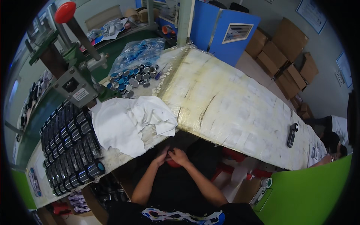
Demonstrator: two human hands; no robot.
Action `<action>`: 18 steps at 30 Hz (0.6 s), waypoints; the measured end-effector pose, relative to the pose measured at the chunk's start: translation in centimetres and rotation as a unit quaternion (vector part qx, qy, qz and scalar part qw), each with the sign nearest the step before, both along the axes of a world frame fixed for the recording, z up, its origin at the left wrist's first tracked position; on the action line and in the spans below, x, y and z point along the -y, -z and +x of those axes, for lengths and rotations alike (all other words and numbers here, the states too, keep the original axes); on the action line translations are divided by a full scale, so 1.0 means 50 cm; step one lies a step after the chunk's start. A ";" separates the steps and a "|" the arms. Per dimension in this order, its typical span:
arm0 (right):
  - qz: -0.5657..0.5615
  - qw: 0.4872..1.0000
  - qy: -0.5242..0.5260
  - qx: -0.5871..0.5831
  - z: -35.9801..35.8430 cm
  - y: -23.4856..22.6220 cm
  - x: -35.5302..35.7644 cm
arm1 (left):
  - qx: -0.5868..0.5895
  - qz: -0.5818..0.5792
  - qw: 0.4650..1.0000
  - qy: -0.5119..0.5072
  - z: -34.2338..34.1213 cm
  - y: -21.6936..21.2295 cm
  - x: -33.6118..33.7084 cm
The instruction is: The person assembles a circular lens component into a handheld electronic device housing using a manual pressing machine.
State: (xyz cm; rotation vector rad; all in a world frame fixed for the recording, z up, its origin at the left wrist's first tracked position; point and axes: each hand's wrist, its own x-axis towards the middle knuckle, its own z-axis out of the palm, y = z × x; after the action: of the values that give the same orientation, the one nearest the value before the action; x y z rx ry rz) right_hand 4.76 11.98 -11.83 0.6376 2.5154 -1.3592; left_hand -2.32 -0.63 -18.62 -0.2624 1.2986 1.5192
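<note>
Both hands are brought together just below the near edge of the workbench, the left hand and right hand touching around a small red object held low over the lap. Whether the fingers are clamped on it cannot be told, since most of it is hidden. It is judged light and rigid, best pinched at its edges, while a white cloth and rows of dark cylinders are seen to the left.

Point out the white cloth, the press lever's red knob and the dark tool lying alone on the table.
white cloth (123,125), head view, middle folds.
red knob (65,12), head view, its rounded top.
dark tool (291,135), head view, its body.
</note>
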 end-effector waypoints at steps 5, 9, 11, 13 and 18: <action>-0.039 0.999 0.033 -0.006 -0.001 0.011 0.021 | -0.010 0.026 0.998 0.056 -0.003 -0.020 0.005; -0.083 0.995 0.054 -0.024 0.013 0.024 0.020 | -0.037 0.028 0.996 0.077 0.009 -0.045 0.003; -0.055 0.997 0.054 -0.015 0.010 0.023 0.024 | -0.046 0.017 0.997 0.063 0.012 -0.021 0.001; -0.027 0.997 0.069 -0.002 0.013 0.024 0.025 | -0.026 0.001 0.997 0.069 0.016 -0.027 -0.010; -0.013 0.999 0.039 0.025 -0.006 0.027 0.017 | -0.098 -0.030 0.994 0.025 0.012 0.047 -0.004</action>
State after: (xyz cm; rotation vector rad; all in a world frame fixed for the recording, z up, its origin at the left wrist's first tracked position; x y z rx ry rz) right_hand 4.44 11.13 -13.16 0.7639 2.4540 -1.3805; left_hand -1.75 -0.43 -20.97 -0.1205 1.4959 1.4940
